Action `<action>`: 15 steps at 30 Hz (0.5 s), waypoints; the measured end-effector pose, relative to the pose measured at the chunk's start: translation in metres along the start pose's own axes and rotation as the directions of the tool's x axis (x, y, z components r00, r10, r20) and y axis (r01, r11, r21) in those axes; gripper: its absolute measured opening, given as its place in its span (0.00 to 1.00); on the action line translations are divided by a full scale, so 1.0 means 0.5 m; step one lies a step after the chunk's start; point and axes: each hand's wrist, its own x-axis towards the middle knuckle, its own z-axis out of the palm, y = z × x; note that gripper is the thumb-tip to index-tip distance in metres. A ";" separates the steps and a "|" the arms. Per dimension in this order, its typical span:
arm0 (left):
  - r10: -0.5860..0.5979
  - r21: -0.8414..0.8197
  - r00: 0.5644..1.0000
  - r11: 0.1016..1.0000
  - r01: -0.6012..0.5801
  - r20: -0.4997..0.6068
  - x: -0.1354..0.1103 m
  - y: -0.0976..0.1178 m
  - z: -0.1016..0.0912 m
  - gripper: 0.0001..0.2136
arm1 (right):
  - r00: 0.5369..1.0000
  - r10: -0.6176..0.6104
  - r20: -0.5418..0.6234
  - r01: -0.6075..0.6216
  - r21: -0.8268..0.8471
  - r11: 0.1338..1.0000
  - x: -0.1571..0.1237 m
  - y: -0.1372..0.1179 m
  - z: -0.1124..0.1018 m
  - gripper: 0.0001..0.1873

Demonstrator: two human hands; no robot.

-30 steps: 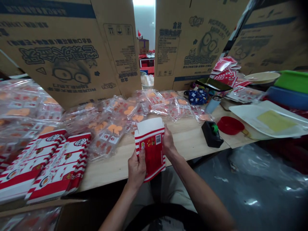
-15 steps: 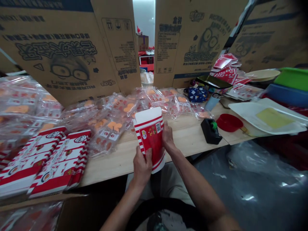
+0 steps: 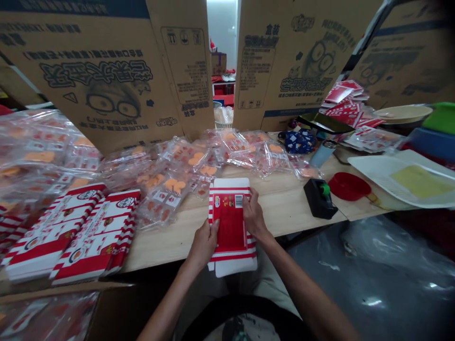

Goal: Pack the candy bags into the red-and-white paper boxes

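Note:
Both my hands hold a flat red-and-white striped carton (image 3: 231,222) over the front edge of the wooden table (image 3: 280,203). My left hand (image 3: 204,243) grips its lower left side, fingers closed on the edge. On the right edge near the top sits my right hand (image 3: 253,215), thumb on the printed face. The carton's white flaps stick out at top and bottom.
Two stacks of flat striped cartons (image 3: 71,232) lie at the left. Clear packets with orange pieces (image 3: 170,175) cover the table's back. A black tape dispenser (image 3: 319,199), a red lid (image 3: 348,185) and white trays (image 3: 401,177) are at the right. Tall cardboard boxes (image 3: 106,71) stand behind.
The carton, held tilted and partly opened before, now lies flatter and squarer to me, lowered toward the table edge. Both hands kept their grip and shifted with it.

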 end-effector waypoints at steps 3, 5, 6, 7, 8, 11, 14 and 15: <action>0.006 -0.176 0.996 0.984 0.010 0.091 0.003 0.000 -0.022 0.27 | 0.988 -0.135 0.070 0.129 0.083 0.988 -0.026 -0.007 -0.004 0.31; -0.028 -0.254 0.999 0.967 0.016 -0.042 0.008 -0.003 -0.030 0.32 | 0.981 -0.136 0.141 0.115 0.148 0.982 -0.045 -0.010 0.002 0.28; -0.056 -0.261 0.991 0.965 0.023 -0.119 0.012 -0.006 -0.033 0.33 | 0.976 -0.121 0.180 0.087 0.187 0.978 -0.053 -0.008 0.006 0.27; -0.081 -0.262 0.981 0.964 0.033 -0.174 0.015 -0.010 -0.035 0.33 | 0.971 -0.100 0.217 0.050 0.225 0.973 -0.061 -0.005 0.010 0.26; -0.102 -0.267 0.976 0.962 0.048 -0.192 0.017 -0.014 -0.037 0.33 | 0.967 -0.074 0.246 0.009 0.255 0.967 -0.067 0.000 0.013 0.26; -0.116 -0.289 0.983 0.955 0.071 -0.144 0.010 -0.026 -0.039 0.30 | 0.956 -0.021 0.292 -0.060 0.266 0.962 -0.075 0.021 0.010 0.17; -0.094 -0.239 0.969 0.970 0.038 -0.227 -0.011 -0.026 -0.032 0.28 | 0.955 -0.025 0.295 -0.051 0.248 0.967 -0.074 0.035 -0.003 0.11; -0.082 -0.218 0.960 0.976 0.022 -0.269 -0.018 -0.024 -0.029 0.27 | 0.957 -0.028 0.290 -0.048 0.250 0.967 -0.072 0.037 -0.008 0.12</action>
